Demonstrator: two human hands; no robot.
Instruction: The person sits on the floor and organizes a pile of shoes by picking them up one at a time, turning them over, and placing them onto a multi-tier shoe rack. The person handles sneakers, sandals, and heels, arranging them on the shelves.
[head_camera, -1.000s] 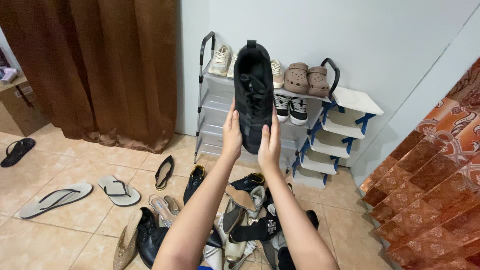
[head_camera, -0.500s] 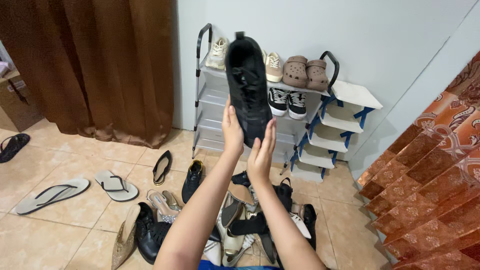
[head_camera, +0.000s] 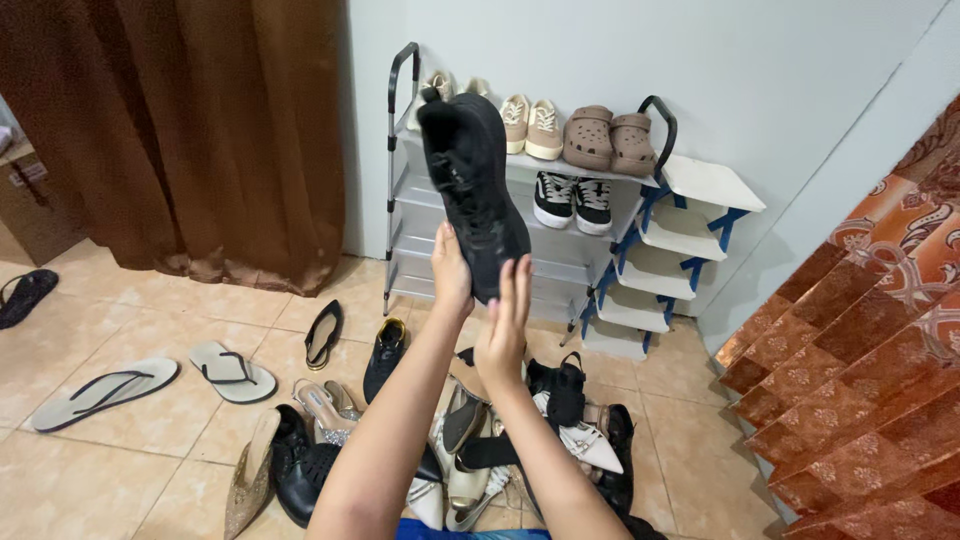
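— Where is the black sneaker (head_camera: 472, 190) at this moment?

— Up in the air in front of the grey shoe rack (head_camera: 425, 225), toe end low and heel tipped up toward the rack's top left corner. The left hand (head_camera: 450, 272) is clasped round the lower end of it. The right hand (head_camera: 503, 325) is flat and unclenched, fingers (head_camera: 520, 285) straight, resting against the shoe's lower edge rather than gripping it.

— How would that hold be done well?

— Probably by letting the clasping hand carry the weight near the toe while the flat one steadies the sole, so the sneaker does not twist. Its heel is close to the beige sneakers (head_camera: 530, 125) and brown clogs (head_camera: 608, 138) on the top shelf, so it should stay clear of them. Below, on the floor, the shoe pile (head_camera: 500, 440) lies right under the forearms.

— And compared with half a second ago?

— The sneaker has swung left and leans more, its heel now covering the pale pair at the top shelf's left end. The right hand has slipped lower and come nearer the left. The black-and-white sneakers (head_camera: 573, 200) on the second shelf are less hidden. The flip-flops (head_camera: 155, 378) on the floor's left side lie as they did.
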